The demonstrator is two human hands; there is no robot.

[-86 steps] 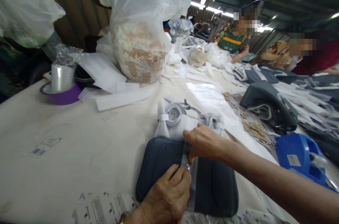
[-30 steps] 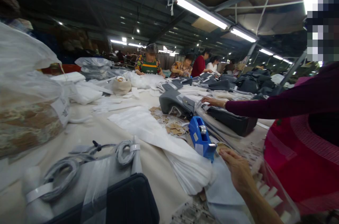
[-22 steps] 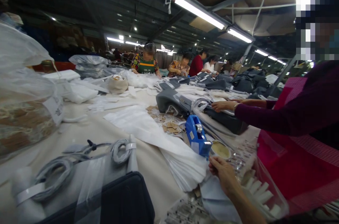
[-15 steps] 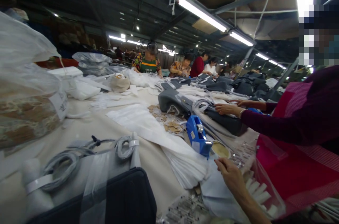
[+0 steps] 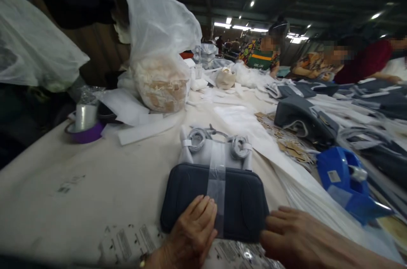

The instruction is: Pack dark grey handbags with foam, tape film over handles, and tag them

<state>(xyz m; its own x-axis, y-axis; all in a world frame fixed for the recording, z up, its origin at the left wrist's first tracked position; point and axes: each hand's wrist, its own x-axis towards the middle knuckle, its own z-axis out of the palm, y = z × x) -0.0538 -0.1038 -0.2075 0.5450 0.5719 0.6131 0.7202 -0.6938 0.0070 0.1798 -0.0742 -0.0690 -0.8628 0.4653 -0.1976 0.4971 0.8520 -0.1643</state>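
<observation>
In the head view a dark navy padded bag [image 5: 244,201] lies flat in front of me, with a strip of clear tape [image 5: 218,180] running over its front. Behind its upper edge are a pale grey panel and two coiled grey straps [image 5: 196,139], each bound with a white band. My left hand [image 5: 193,231] rests on the lower part of the bag beside the tape, fingers stretched and side by side. My right hand [image 5: 291,233] is at the bag's lower right corner, fingers curled and somewhat blurred; whatever they may hold is hidden.
Printed clear plastic bags [image 5: 133,239] lie under the bag's near edge. On the right stand a blue tape dispenser [image 5: 340,175], white sheets [image 5: 270,163] and more dark bags [image 5: 299,116]. A purple tape roll [image 5: 87,133] and a wrapped bundle [image 5: 162,86] sit left. Co-workers [image 5: 260,57] work across the table.
My view has swung left onto the navy bag. My right hand has come from beside the tape dispenser to the bag's right corner. My left hand now shows on the bag.
</observation>
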